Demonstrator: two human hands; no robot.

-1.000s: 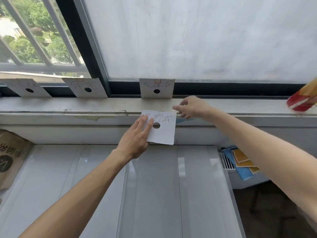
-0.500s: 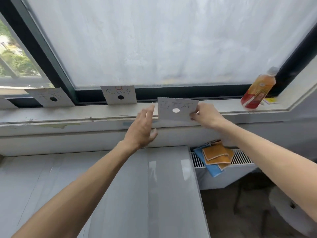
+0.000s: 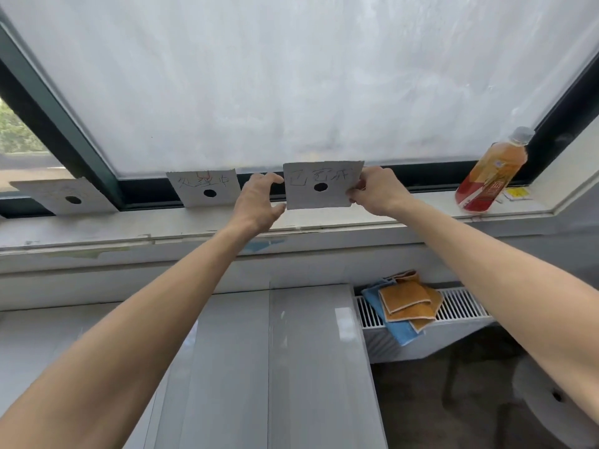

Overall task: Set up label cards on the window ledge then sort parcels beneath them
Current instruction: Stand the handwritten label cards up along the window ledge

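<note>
Label card (image 3: 322, 185): white, roughly square, a punched hole at centre, handwritten characters across its top. Held upright with its face to the camera and its long axis running left-right along the window ledge (image 3: 372, 218). Its lower edge sits at or just above the back of the ledge; contact cannot be confirmed. Its top edge overlaps the dark window frame (image 3: 421, 171).

Hands: one at each side edge, level with the card. Left hand (image 3: 257, 202) has thumb and fingers closed on the left edge in a pinch. Right hand (image 3: 376, 191) pinches the right edge, fingers curled behind. Both are equally near; neither leads.

Governing relation: the card lies straight ahead of both hands and slightly above the ledge, with the frame directly behind it. Judgement: the coming move is a short push away and down, so the bottom edge seats on the ledge and the card leans back against the frame.

Neighbours: a second card (image 3: 207, 189) already stands just beside the left hand, apart from the held one. A third card (image 3: 69, 197) stands well to the left. Spacing looks roughly matched.

Further out: a bottle (image 3: 489, 171) of amber drink on the ledge, far right. Folded cloths (image 3: 406, 303) rest on a radiator below. No parcels visible, so sorting is judged not yet begun.
</note>
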